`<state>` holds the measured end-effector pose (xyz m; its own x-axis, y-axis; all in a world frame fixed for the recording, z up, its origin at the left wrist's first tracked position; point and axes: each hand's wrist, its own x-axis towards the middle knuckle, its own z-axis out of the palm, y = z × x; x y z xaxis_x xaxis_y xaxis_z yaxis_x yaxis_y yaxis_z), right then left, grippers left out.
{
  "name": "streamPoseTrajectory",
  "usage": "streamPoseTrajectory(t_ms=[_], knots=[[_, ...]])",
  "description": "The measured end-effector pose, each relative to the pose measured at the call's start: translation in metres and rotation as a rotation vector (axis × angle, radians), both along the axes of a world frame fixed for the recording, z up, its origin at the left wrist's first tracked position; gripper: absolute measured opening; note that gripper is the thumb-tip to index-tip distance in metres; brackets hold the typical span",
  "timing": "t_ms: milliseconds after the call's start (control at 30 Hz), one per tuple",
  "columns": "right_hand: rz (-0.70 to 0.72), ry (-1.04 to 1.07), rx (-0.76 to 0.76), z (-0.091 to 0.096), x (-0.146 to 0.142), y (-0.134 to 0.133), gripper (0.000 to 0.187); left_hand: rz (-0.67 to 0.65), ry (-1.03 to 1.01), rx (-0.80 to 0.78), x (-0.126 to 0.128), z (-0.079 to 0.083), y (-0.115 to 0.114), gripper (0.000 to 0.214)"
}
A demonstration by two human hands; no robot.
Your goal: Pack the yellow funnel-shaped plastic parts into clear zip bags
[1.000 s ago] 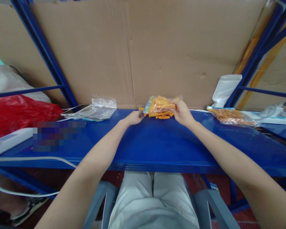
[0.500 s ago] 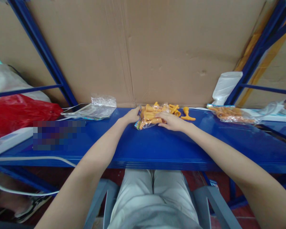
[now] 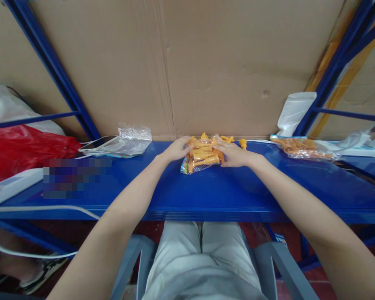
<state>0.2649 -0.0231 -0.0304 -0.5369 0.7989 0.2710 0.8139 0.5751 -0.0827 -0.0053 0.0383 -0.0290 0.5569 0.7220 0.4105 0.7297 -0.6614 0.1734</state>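
A clear plastic bag [image 3: 203,156] of orange golf-tee-like plastic pieces lies on the blue tabletop in front of me. My left hand [image 3: 178,149] grips its left edge, the fingertips partly hidden against the bag. At the opposite side, my right hand [image 3: 234,155] curves around the bag, with fingers over its upper right and the thumb lower down. Just beyond the right hand, a loose orange piece [image 3: 243,143] shows its rounded end, the rest hidden by the hand. More orange pieces [image 3: 227,139] lie at the bag's back right.
A second bag of orange pieces [image 3: 303,148] lies at the right, beside a white packet [image 3: 296,112]. On the left are a phone-like device [image 3: 96,143], a crinkled clear wrapper [image 3: 134,139] and a red bag [image 3: 31,148]. Cardboard [image 3: 206,75] stands behind the table. A white cable [image 3: 50,207] crosses its left front edge.
The bag has turned and shifted slightly right and toward me. My left hand has moved right with it; my right hand has shifted right, now covering part of the loose piece.
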Motion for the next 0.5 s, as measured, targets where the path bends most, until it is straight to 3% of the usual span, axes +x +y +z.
streamPoseTrajectory(t_ms=[133, 267, 500], knots=[[-0.102, -0.060, -0.149, 0.016, 0.005, -0.011, 0.091, 0.024, 0.100, -0.184, 0.006, 0.004, -0.011, 0.058], [-0.207, -0.128, -0.261, 0.032, 0.005, -0.024, 0.089, 0.049, 0.111, -0.228, 0.008, 0.006, -0.015, 0.059], [-0.205, -0.135, -0.242, 0.038, 0.014, -0.027, 0.065, 0.066, 0.108, -0.264, 0.009, 0.007, -0.017, 0.062]])
